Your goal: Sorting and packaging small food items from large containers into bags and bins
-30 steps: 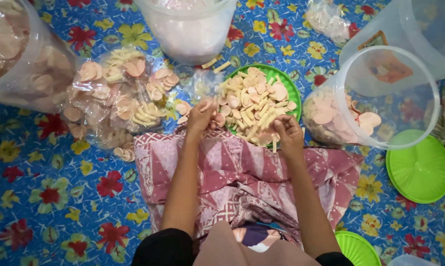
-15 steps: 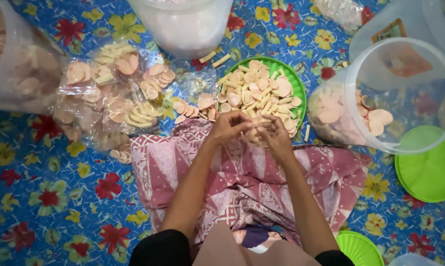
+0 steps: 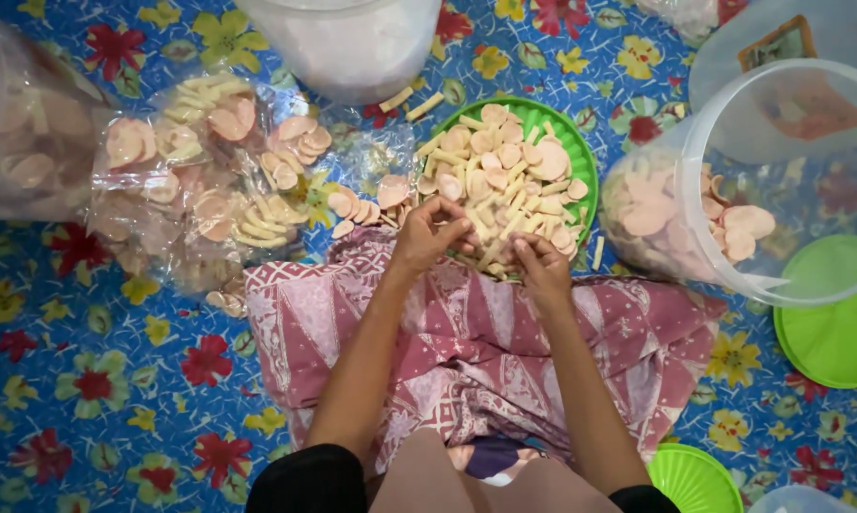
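My left hand and right hand pinch pale crackers at six o'clock of the green plate (fingers curled narrow).

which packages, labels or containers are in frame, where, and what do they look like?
Clear plastic bags: left of the green basket, crinkled, holding pink round and pale stick crackers.
Large clear bag: far left edge, full of pink crackers.
Clear tub: right, on its side, round, pink crackers inside.
Label: top right on another clear tub, rectangular, orange-red with dark border.
White bucket: top centre, round.
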